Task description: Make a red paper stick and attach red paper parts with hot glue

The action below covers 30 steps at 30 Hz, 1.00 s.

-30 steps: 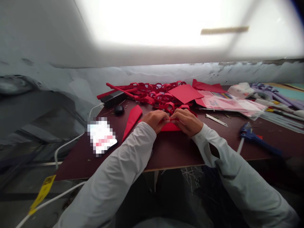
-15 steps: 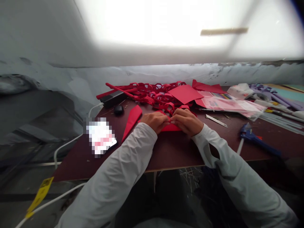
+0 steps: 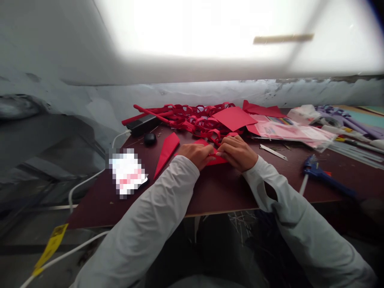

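Note:
Both hands meet over a sheet of red paper (image 3: pixel 216 161) near the middle of the table. My left hand (image 3: pixel 196 155) is closed, its thumb and fingers pinching the paper's edge. Close beside it, my right hand (image 3: pixel 237 153) pinches the same paper, fingers curled. The hands cover much of the sheet, so its full shape is hidden. Left of my left hand lies a folded, pointed piece of red paper (image 3: pixel 167 154). Just beyond the hands is a heap of red paper chains (image 3: pixel 207 122), with a flat red sheet (image 3: pixel 235 119) on its right side.
A phone (image 3: pixel 127 174) with a blurred screen and a small black case (image 3: pixel 150 139) lie at left. To the right are a white blade (image 3: pixel 273 153), a blue glue gun (image 3: pixel 327 178) and plastic packets (image 3: pixel 288 130). The table's front edge (image 3: pixel 222 213) runs below my forearms.
My fingers have shifted slightly on the red paper, and the visible part of the sheet between and below the hands has changed shape a little. Everything else stays put.

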Each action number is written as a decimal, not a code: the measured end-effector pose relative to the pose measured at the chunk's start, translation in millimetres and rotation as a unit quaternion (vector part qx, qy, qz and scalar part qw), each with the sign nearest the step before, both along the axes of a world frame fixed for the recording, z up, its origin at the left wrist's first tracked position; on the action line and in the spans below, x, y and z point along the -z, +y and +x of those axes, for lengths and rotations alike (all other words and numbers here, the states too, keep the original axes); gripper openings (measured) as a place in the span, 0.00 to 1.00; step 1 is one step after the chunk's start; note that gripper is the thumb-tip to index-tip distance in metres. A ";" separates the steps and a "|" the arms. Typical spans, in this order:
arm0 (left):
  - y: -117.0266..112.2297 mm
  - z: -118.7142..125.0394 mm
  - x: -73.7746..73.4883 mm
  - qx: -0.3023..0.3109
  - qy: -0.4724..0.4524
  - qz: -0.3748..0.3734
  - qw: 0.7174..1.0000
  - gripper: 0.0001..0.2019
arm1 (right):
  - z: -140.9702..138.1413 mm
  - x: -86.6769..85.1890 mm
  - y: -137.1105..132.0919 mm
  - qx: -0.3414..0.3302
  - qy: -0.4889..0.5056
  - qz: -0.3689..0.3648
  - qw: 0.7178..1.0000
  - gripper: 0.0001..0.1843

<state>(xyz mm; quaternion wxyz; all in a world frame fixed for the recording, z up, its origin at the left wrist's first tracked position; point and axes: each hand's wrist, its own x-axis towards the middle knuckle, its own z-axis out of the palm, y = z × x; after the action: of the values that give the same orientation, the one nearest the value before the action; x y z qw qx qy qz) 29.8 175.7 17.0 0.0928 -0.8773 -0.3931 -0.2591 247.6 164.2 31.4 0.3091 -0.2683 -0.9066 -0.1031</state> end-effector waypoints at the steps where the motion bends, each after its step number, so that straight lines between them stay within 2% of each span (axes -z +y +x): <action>1: -0.2 -0.4 -0.3 0.000 0.003 -0.001 1.000 0.13 | -0.2 0.0 -0.3 -0.003 -0.001 0.003 1.000 0.11; 9: -7.4 -3.4 -6.7 -0.001 0.038 0.009 0.999 0.17 | -0.8 -1.1 -2.7 -0.016 -0.011 0.009 1.000 0.09; 16: -13.8 -0.3 -13.0 -0.001 0.023 0.004 1.000 0.15 | -0.8 -2.9 -3.9 0.024 -0.017 0.041 0.999 0.13; 25: -8.9 -2.4 -9.3 -0.011 0.057 -0.027 0.998 0.19 | -2.3 -1.6 -4.2 -0.016 -0.012 0.039 0.999 0.09; 30: -17.1 -0.1 -14.7 0.001 0.036 -0.038 0.999 0.14 | -2.4 -2.9 -5.5 0.006 -0.006 0.054 0.999 0.11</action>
<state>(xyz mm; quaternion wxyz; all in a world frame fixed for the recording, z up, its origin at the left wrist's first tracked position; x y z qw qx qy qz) 29.7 158.7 31.7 0.0737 -0.8896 -0.3978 -0.2121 245.3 158.7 34.3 0.3169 -0.2558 -0.9001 -0.1551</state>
